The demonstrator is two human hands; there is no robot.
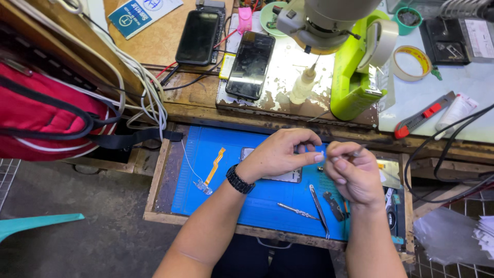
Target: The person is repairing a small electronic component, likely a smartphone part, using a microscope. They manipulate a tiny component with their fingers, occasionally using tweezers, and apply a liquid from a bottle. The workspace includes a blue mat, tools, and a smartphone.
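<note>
Two hands meet over the blue mat (267, 201): the left hand (282, 152) pinches a tiny white part (319, 153), the right hand (355, 172) grips thin tweezers (356, 151), and two dark phones (250, 64) lie on the worktop (267, 103) above.

Tweezers (320, 211) on mat (226, 201) — right side
</note>
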